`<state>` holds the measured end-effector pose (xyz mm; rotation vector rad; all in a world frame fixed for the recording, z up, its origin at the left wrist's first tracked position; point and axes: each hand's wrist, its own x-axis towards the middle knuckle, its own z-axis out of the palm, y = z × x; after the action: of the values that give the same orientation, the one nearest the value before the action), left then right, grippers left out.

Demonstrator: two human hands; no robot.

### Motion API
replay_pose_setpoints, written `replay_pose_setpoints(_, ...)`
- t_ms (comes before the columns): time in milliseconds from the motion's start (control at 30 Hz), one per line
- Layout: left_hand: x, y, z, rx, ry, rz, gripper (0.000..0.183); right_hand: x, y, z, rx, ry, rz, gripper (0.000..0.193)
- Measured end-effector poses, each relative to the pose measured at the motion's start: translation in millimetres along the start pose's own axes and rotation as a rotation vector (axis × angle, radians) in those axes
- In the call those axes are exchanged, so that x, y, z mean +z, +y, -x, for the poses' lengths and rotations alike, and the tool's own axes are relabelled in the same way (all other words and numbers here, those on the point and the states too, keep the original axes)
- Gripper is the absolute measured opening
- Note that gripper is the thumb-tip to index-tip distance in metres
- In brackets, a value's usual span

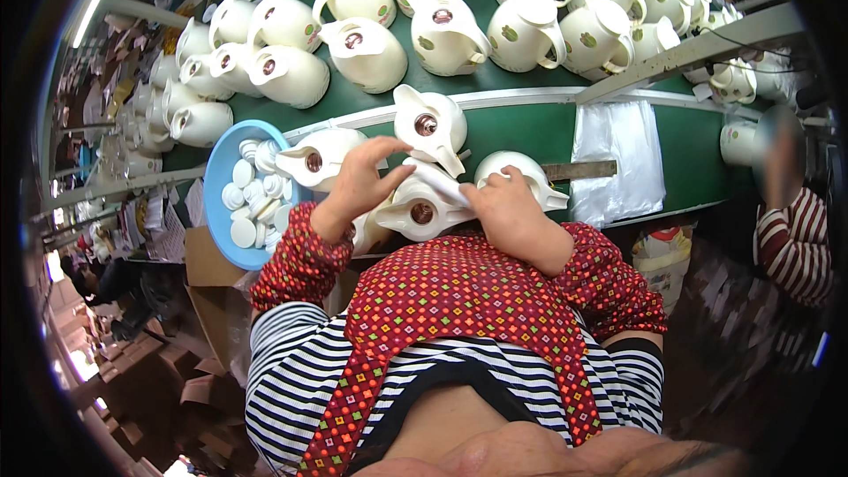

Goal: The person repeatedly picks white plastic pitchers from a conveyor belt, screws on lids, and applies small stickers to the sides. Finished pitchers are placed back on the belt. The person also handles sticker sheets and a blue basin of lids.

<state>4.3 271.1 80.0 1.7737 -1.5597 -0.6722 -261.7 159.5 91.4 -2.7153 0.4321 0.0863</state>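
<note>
Our left hand point(364, 181) reaches in with its thumb and fingers apart. Our right hand point(515, 223) curls its fingers inward. Our left arm point(300, 258) and right arm point(608, 283) both bend toward the middle.

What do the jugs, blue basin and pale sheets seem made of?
White jugs: probably glossy plastic, judging by the bright highlights, though coated metal is possible. Blue basin: likely moulded plastic, smooth and evenly coloured. Pale sheets: apparently thin plastic film, shiny and wrinkled.
</note>
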Motion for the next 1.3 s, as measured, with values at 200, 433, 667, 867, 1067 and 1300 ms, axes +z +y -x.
replay_pose_setpoints(200, -8, 15, 51, 0.071, 0.179, -0.093, 0.084, -64, 11, 3, 0.251, 0.117, -0.717, 0.034)
replay_pose_setpoints(433, -46, 63, 41, 0.194, 0.107, -0.064, 0.080, -104, 1, 19, 0.258, 0.038, -1.048, 0.029)
replay_pose_setpoints(667, -58, 63, 60, -0.024, 0.077, 0.119, 0.025, -107, -25, 6, 0.149, 0.210, -0.454, 0.034)
replay_pose_setpoints(867, -63, 61, 76, -0.131, 0.055, 0.294, 0.024, -110, -105, -25, -0.196, 0.557, -0.004, 0.047)
replay_pose_setpoints(1067, -51, 61, 80, -0.254, 0.053, 0.905, 0.028, -74, -127, -31, -0.085, 0.716, -0.037, 0.046)
replay_pose_setpoints(1300, -29, 54, 87, -0.168, -0.020, 1.319, 0.048, -63, -118, -52, -0.019, 0.781, -0.087, 0.066)
